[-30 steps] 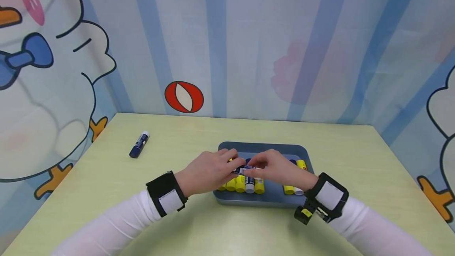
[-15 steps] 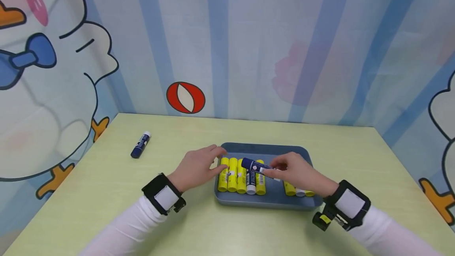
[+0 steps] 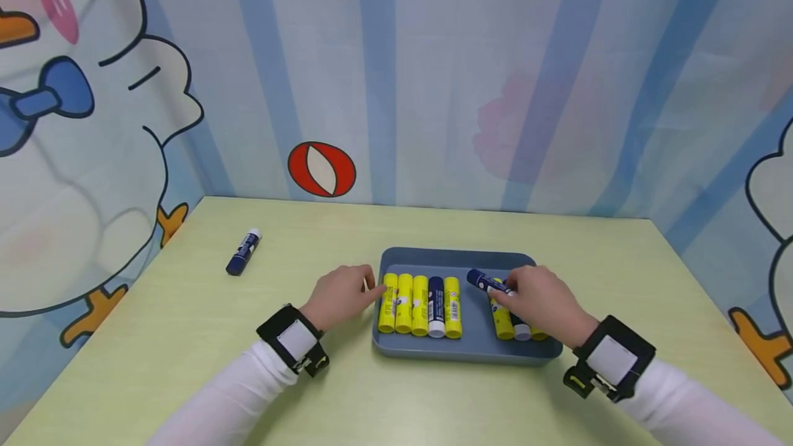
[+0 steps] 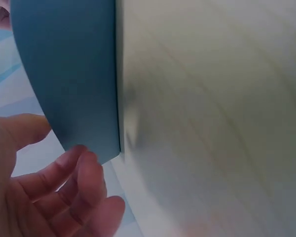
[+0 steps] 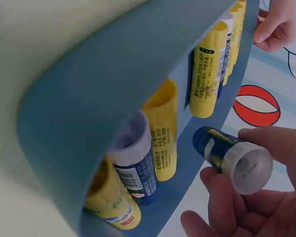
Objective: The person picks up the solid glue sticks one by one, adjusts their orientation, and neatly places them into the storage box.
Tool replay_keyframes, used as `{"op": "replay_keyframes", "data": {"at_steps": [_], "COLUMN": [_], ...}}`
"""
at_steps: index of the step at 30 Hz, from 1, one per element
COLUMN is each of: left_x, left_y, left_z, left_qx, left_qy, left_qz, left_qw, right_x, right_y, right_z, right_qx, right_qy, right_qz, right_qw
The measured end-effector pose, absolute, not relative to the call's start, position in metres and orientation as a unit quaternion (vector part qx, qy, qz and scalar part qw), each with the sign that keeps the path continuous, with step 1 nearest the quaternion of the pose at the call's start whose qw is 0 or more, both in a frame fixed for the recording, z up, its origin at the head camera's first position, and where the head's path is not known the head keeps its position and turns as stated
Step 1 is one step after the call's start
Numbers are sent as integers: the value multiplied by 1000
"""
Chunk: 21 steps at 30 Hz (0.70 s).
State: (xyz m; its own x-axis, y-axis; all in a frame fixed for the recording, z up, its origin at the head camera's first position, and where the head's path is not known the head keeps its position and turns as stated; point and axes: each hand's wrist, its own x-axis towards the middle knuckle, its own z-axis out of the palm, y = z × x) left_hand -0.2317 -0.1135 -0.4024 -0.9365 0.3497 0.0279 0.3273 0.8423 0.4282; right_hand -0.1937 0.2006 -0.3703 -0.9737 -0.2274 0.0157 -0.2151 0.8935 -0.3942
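Note:
My right hand (image 3: 546, 303) pinches a navy glue stick (image 3: 485, 281) with a white end, held slantwise over the right part of the blue-grey tray (image 3: 458, 355). In the right wrist view, the white end of that glue stick (image 5: 247, 170) faces the camera, between thumb and fingers. Below it, a navy glue stick (image 5: 134, 173) stands between two yellow ones at the tray's right end. My left hand (image 3: 339, 296) is at the tray's left edge, fingers loosely bent and holding nothing. The left wrist view shows its fingertips (image 4: 91, 160) close to the tray wall; contact is unclear.
In the tray's left half lies a row of several yellow glue sticks (image 3: 405, 305) with one navy glue stick (image 3: 436, 307) among them. A bare gap separates the two groups. Another navy glue stick (image 3: 244, 252) lies on the table far left. A printed curtain stands behind.
My right hand has carried the navy glue stick rightward, from above the left row to above the right group. My left hand has let go of it and withdrawn to the tray's left edge.

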Motion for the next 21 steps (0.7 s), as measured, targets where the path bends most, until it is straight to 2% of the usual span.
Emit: {"op": "replay_keyframes", "data": {"at_steps": [8, 21], "left_x": [-234, -235], "left_y": [-108, -107], "left_z": [-407, -406], "left_qx": [202, 199], "left_qy": [957, 958], "left_qz": [205, 204], "left_qw": [26, 32], "right_x": [-198, -200], "right_y": [188, 170], "right_z": [-374, -375], "right_qx": [-107, -124], "right_qy": [987, 991], "right_qz": [-117, -17], "right_qw": [8, 55]}}
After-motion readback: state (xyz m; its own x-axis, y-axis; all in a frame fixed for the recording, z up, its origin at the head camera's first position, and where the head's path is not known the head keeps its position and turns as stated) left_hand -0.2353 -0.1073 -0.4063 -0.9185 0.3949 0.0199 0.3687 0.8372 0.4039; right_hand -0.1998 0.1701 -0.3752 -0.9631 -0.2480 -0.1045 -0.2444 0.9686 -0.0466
